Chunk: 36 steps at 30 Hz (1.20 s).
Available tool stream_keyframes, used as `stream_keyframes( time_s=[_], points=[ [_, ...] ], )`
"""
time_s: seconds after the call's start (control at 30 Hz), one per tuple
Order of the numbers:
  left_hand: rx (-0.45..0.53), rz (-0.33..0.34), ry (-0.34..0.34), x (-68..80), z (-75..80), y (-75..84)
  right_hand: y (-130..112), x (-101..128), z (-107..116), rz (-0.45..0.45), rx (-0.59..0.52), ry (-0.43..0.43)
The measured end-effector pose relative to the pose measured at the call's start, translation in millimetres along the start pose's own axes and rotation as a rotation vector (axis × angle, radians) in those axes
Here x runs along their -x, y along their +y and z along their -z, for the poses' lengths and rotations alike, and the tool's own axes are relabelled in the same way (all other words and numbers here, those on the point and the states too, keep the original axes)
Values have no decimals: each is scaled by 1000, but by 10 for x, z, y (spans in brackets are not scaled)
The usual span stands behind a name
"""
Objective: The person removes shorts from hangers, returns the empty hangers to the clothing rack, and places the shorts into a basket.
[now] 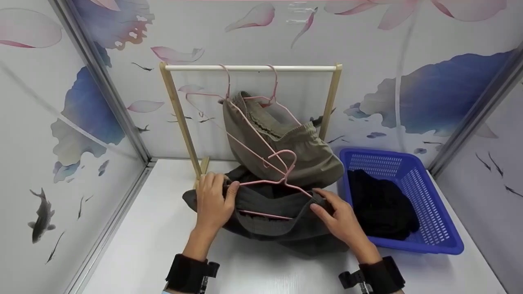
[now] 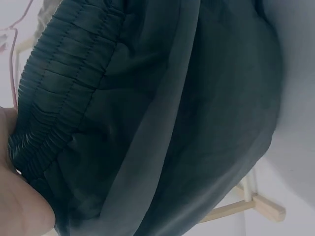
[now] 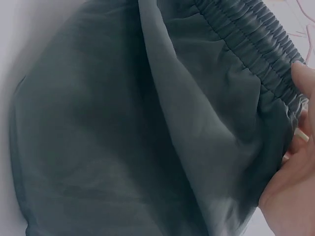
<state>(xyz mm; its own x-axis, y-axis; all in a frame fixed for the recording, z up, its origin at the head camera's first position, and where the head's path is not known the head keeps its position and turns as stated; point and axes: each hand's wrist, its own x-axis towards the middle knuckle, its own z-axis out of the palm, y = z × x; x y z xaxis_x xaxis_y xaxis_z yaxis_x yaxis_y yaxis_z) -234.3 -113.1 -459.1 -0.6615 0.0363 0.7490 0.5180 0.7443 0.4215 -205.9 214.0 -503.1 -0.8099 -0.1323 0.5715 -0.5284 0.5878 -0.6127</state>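
Dark grey elastic-waist trousers [image 1: 265,226] hang between the two hands above the white table. A pink hanger [image 1: 289,166] sits within their waistband, its hook standing up and its lower bar showing through the opening. At the left end of the waistband, my left hand [image 1: 214,200] grips the cloth. My right hand [image 1: 337,214] pinches the other end beside the hanger's right arm. Gathered elastic [image 2: 64,73] fills the upper left of the left wrist view. In the right wrist view, thumb and fingers hold the waistband [image 3: 256,44]; the hanger's ends are hidden.
Behind stands a wooden rack with a white rail [image 1: 249,68]. Khaki trousers [image 1: 286,151] hang there on pink hangers [image 1: 273,85], right behind the dark pair. A blue basket [image 1: 439,241] on the right contains black clothing [image 1: 380,204]. Patterned walls enclose the table.
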Motion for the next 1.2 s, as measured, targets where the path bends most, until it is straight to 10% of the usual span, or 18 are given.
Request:
stream_keyframes(
  time_s=[0.5, 1.2],
  points=[
    [-27, -118, 35, -68, 35, 67, -57, 3, -168, 51, -145, 25],
    [-82, 147, -101, 102, 135, -248, -82, 54, -288, 57, -115, 209]
  ],
)
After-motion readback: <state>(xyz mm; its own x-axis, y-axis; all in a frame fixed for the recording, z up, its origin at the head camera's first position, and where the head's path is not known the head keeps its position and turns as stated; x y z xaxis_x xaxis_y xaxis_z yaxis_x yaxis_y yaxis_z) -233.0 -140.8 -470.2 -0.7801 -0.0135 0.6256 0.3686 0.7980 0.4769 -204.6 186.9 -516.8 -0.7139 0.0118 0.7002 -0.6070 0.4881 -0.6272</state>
